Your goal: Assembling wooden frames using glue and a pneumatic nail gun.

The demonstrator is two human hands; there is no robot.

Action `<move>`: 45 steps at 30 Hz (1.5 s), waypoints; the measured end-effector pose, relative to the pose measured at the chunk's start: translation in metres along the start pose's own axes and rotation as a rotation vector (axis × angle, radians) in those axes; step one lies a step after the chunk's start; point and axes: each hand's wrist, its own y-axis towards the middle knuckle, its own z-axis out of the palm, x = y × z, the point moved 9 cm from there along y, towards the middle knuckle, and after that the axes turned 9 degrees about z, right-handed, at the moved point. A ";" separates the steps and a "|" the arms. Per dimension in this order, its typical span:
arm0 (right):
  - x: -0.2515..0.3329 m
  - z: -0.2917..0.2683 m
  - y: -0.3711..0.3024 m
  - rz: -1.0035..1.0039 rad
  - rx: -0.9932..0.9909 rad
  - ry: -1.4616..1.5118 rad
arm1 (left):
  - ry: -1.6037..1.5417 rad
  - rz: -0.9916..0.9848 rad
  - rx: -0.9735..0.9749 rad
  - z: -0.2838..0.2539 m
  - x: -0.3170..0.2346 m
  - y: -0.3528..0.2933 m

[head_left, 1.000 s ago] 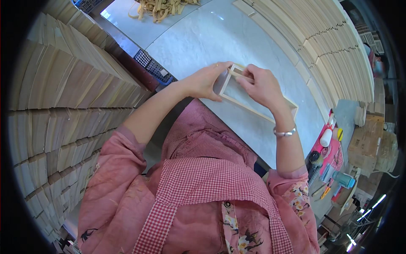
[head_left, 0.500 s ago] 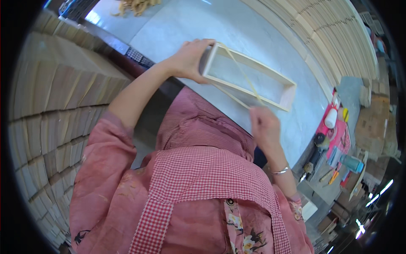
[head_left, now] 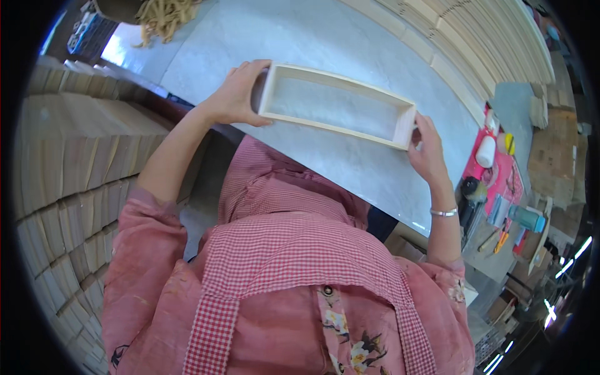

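Note:
A long, pale wooden frame (head_left: 345, 85), rectangular and open through the middle, lies between my two hands over the pale marbled tabletop (head_left: 250, 37). My left hand (head_left: 236, 95) grips its left short end, with the thumb at the near corner and the fingers at the far corner. Around the right short end, the fingers and thumb of my right hand (head_left: 429, 150) are closed at the corners. No stretched band crosses the opening; whether one lies along the outer walls I cannot tell.
Stacked wooden pieces (head_left: 81, 150) rise at my left. A heap of tan bands (head_left: 165, 20) lies at the far left. Rows of thin wooden boards (head_left: 469, 37) fill the far right. A white bottle (head_left: 485, 152), a pink cloth (head_left: 514, 184) and tools sit at the right.
The yellowish band that my right hand was stretching across the frame no longer shows there. My right hand has moved right onto the frame's right end. Frame and left hand appear further left.

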 end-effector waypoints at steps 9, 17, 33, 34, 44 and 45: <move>-0.018 0.006 -0.023 0.046 -0.225 0.329 | -0.210 -0.063 -0.034 -0.004 -0.012 -0.026; -0.028 0.026 -0.031 0.205 -0.151 0.356 | -0.851 -0.486 -0.253 0.011 0.004 -0.051; -0.024 0.028 -0.030 0.237 -0.138 0.343 | -0.969 -0.674 -0.007 0.001 0.029 -0.030; -0.024 0.029 -0.030 0.234 -0.139 0.350 | -0.947 -0.677 0.020 0.000 0.027 -0.027; -0.024 0.024 -0.033 0.266 -0.174 0.257 | -0.711 -0.591 0.183 0.010 0.016 -0.010; -0.023 0.027 -0.029 0.255 -0.159 0.300 | -0.646 -0.567 0.192 0.007 0.019 -0.009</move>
